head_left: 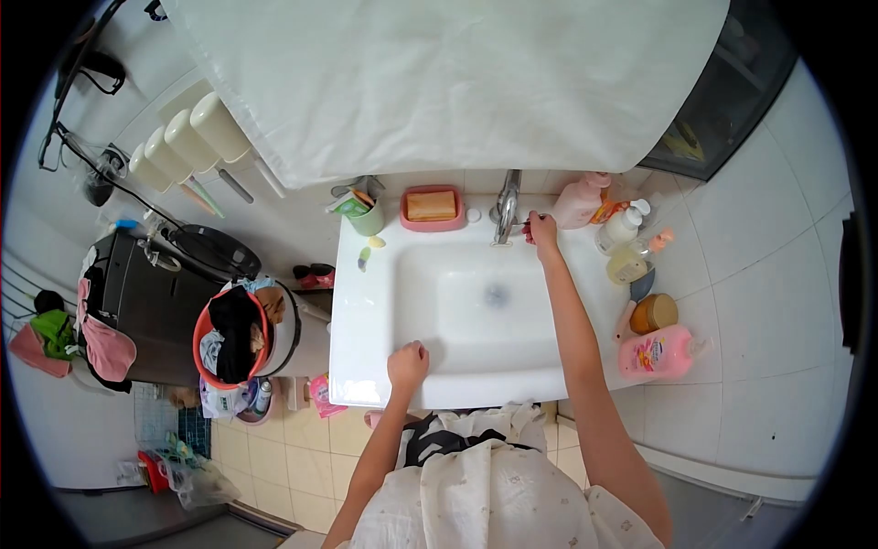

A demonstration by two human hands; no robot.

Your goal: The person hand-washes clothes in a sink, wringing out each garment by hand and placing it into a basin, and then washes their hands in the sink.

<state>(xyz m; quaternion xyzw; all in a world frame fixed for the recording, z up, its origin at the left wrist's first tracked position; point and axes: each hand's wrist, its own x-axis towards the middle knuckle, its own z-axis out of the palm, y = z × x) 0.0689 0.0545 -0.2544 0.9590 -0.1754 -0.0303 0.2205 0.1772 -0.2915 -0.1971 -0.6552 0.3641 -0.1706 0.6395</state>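
Note:
A white washbasin (471,316) lies in front of me, with a chrome faucet (508,206) at its back edge. My right hand (540,230) is at the faucet's right side, its fingers closed round the thin side lever. Over the left front rim of the basin, my left hand (408,364) is curled into a fist, and nothing sticks out of it. A little cloudy water or residue shows around the drain (497,295). Left of the faucet, a bar of soap (431,206) sits in a pink soap dish (433,225).
Along the right ledge stand several bottles, among them a pink bottle (657,352) and a pump bottle (622,227), plus an amber jar (654,314). A green cup (367,220) holds tubes at back left. Clothes fill a red basket (198,340). A white cloth (457,82) hangs above.

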